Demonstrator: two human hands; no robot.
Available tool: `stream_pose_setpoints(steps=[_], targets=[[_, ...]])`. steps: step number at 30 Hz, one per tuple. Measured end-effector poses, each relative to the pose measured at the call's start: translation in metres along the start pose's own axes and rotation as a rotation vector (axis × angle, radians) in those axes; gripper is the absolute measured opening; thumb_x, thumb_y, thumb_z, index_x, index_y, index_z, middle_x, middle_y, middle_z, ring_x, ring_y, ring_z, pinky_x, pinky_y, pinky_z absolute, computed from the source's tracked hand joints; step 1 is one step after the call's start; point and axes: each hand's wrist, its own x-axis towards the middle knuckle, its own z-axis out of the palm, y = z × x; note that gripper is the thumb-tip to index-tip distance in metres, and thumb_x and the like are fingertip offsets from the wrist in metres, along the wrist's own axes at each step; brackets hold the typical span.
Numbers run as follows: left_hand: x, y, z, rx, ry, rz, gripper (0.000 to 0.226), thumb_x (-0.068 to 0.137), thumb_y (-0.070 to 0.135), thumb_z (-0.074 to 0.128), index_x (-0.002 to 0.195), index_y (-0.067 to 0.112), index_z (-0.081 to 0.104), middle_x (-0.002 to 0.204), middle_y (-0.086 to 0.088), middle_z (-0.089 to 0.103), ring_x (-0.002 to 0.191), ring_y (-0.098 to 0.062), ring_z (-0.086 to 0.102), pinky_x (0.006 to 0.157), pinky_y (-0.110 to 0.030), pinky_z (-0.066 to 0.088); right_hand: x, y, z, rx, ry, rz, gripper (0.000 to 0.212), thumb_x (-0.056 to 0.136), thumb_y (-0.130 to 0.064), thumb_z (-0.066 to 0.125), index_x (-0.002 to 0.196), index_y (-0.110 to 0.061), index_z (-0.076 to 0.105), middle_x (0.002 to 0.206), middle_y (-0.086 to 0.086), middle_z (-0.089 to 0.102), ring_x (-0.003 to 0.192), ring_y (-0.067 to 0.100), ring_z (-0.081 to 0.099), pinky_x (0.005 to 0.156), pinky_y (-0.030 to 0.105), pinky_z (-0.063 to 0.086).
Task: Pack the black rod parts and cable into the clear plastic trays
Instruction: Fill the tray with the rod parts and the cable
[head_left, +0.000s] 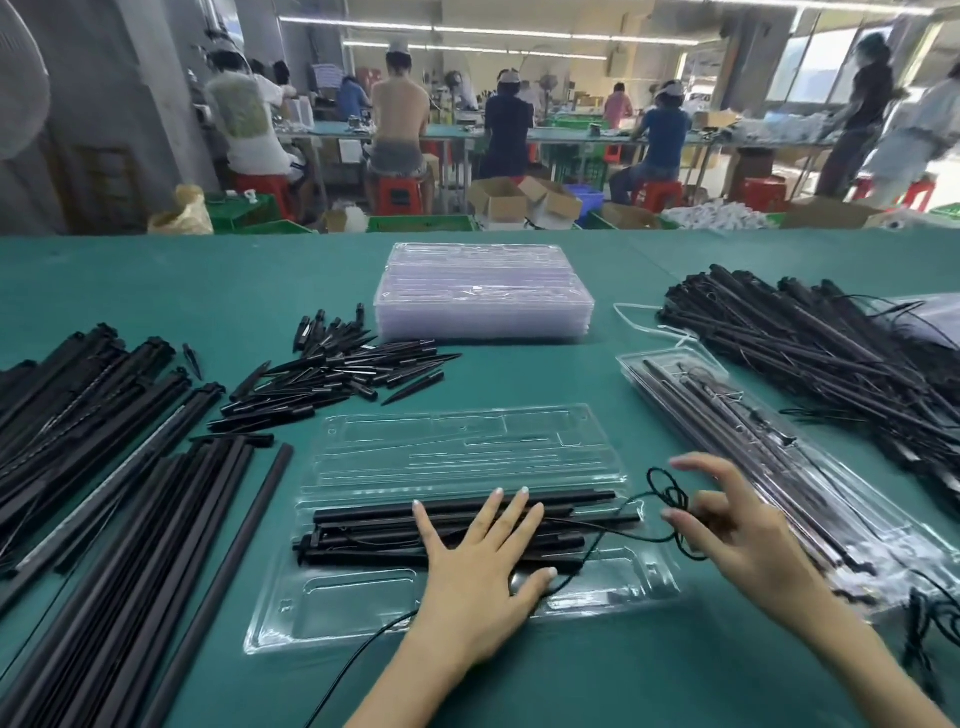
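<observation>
Several black rods (467, 525) lie under flat left hand (483, 556); right hand (737, 525) pinches cable (670, 493).

Workshop with strip lights (441, 28), green benches (571, 134), red stools (397, 195), right-hand windows (826, 65).

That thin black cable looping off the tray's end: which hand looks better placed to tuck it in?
The right hand, probably: its fingers already pinch the cable loop, while the left hand lies flat, pressing the rods.
</observation>
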Motion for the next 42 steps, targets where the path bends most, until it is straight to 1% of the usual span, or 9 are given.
stream_pose_setpoints(steps=[4, 9, 18, 21, 26, 33, 35, 38, 42], targets=[[0.000, 0.000, 0.002, -0.031, -0.002, -0.004, 0.060, 0.095, 0.062, 0.013, 0.147, 0.047, -0.012, 0.150, 0.029, -0.024, 0.136, 0.003, -0.032, 0.095, -0.069, -0.030, 0.001, -0.009, 0.021, 0.158, 0.113, 0.279, 0.035, 0.085, -0.013, 0.068, 0.107, -0.033, 0.048, 0.044, -0.002, 0.030, 0.042, 0.009, 0.026, 0.045, 0.017, 0.025], [0.000, -0.001, 0.003, -0.026, -0.001, -0.002, 0.062, 0.094, 0.064, 0.014, 0.147, 0.047, -0.013, 0.148, 0.031, -0.027, 0.134, 0.004, -0.033, 0.096, -0.068, -0.030, 0.000, -0.008, 0.034, 0.133, 0.211, 0.618, 0.033, 0.086, -0.016, 0.063, 0.117, -0.025, 0.056, 0.043, -0.003, 0.039, 0.041, 0.009, 0.035, 0.054, 0.024, 0.036], [0.000, -0.002, 0.007, -0.016, 0.028, -0.005, 0.064, 0.092, 0.065, 0.013, 0.147, 0.047, -0.014, 0.148, 0.031, -0.027, 0.129, 0.006, -0.038, 0.095, -0.067, -0.031, -0.011, -0.036, 0.049, -0.476, 0.194, 0.500, 0.029, 0.075, -0.006, 0.070, 0.103, -0.012, 0.073, 0.048, 0.011, 0.058, 0.051, 0.034, 0.059, 0.055, 0.038, 0.046], [0.000, -0.002, 0.007, -0.016, 0.029, -0.008, 0.064, 0.092, 0.065, 0.013, 0.147, 0.047, -0.013, 0.149, 0.030, -0.026, 0.130, 0.005, -0.037, 0.095, -0.067, -0.032, -0.014, -0.043, 0.048, -0.471, 0.136, 0.324, 0.037, 0.063, 0.003, 0.080, 0.098, -0.007, 0.075, 0.039, 0.004, 0.051, 0.035, 0.025, 0.049, 0.042, 0.032, 0.045], [0.000, -0.001, 0.007, -0.027, 0.037, -0.006, 0.063, 0.093, 0.064, 0.014, 0.148, 0.046, -0.012, 0.150, 0.030, -0.025, 0.132, 0.004, -0.034, 0.096, -0.066, -0.032, -0.021, -0.040, 0.038, -0.348, -0.026, 0.171, 0.069, 0.071, -0.004, 0.077, 0.134, -0.001, 0.051, 0.046, -0.009, 0.026, 0.038, 0.013, 0.023, 0.038, 0.026, 0.041], [-0.001, -0.001, 0.005, -0.026, 0.027, -0.007, 0.063, 0.094, 0.063, 0.014, 0.148, 0.045, -0.012, 0.151, 0.028, -0.024, 0.134, 0.003, -0.032, 0.098, -0.067, -0.029, -0.026, -0.039, 0.042, -0.509, -0.094, 0.180, 0.033, 0.055, -0.004, 0.086, 0.086, -0.007, 0.076, 0.033, 0.003, 0.043, 0.029, 0.026, 0.044, 0.034, 0.030, 0.040], [-0.001, -0.001, 0.005, -0.022, 0.027, -0.008, 0.063, 0.094, 0.063, 0.015, 0.148, 0.045, -0.012, 0.150, 0.028, -0.025, 0.133, 0.003, -0.032, 0.098, -0.067, -0.029, -0.024, -0.036, 0.037, -0.472, -0.145, 0.150, 0.028, 0.067, -0.016, 0.084, 0.092, -0.007, 0.075, 0.035, 0.003, 0.045, 0.033, 0.027, 0.047, 0.037, 0.030, 0.040], [-0.001, -0.001, 0.005, -0.025, 0.030, -0.008, 0.063, 0.094, 0.063, 0.014, 0.148, 0.045, -0.012, 0.150, 0.028, -0.025, 0.133, 0.003, -0.032, 0.097, -0.067, -0.030, -0.017, -0.029, 0.024, -0.356, -0.289, 0.159, 0.032, 0.092, -0.018, 0.055, 0.122, -0.012, 0.064, 0.040, -0.001, 0.038, 0.042, 0.015, 0.042, 0.052, 0.028, 0.038], [0.000, -0.001, 0.006, -0.016, 0.029, -0.005, 0.063, 0.094, 0.063, 0.012, 0.148, 0.045, -0.013, 0.151, 0.028, -0.024, 0.133, 0.002, -0.032, 0.097, -0.066, -0.030, -0.003, -0.019, 0.003, -0.272, -0.546, 0.136, 0.055, 0.091, -0.008, 0.040, 0.143, -0.024, 0.041, 0.052, -0.008, 0.042, 0.053, 0.007, 0.044, 0.056, 0.016, 0.033]])
